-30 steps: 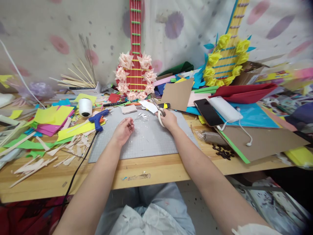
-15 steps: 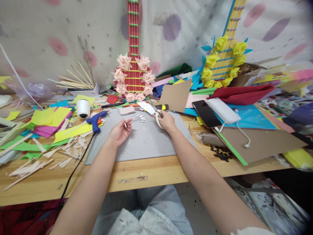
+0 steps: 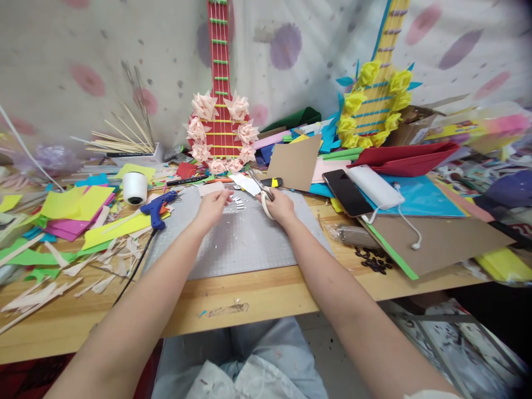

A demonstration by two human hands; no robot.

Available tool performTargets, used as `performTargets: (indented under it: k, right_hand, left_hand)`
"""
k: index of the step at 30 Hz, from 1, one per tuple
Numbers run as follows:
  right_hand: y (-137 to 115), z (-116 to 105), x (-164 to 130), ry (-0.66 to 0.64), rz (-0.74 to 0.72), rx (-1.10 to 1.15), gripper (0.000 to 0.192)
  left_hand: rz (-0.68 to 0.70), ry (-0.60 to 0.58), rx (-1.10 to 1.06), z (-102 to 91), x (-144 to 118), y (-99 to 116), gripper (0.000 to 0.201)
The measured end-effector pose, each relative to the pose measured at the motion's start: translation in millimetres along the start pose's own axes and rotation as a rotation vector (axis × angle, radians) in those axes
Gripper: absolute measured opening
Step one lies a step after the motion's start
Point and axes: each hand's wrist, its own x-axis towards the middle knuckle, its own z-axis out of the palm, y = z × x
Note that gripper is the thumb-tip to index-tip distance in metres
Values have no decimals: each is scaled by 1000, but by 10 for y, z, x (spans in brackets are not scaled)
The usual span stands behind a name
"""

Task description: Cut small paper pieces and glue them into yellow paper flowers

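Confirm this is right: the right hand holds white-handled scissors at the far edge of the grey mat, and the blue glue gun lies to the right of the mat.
One thing is wrong: the glue gun lies left of the mat, not right. The head view shows it. The right hand does hold the scissors at the mat's far edge.

The left hand [image 3: 213, 204] moved. Before, it lay open on the grey mat [image 3: 241, 244] with its palm turned up and a tiny white piece in its fingers. It went forward and turned palm down, and its fingertips came right up to the small white bits [image 3: 238, 201] at the far end of the mat. The whole view slid a little to the left.
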Motion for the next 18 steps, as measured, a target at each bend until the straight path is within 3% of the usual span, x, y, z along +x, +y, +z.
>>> performTargets:
  k: [6,11,15,18]
  right_hand:
    - [-5,-18,-5,3,10,18,41]
    - [0,-24,-6,0,-2,3,41]
    - [6,-12,-1,7,1,0,41]
    - [10,-2,5,7,13,2,40]
  left_hand:
    - [85,-196,229,234,196,-217,23]
    - [248,-263,385,94,246,-240,21]
    - [355,-244,542,-43,163,-231,18]
    - [430,-296,666,-85,77,-241,17]
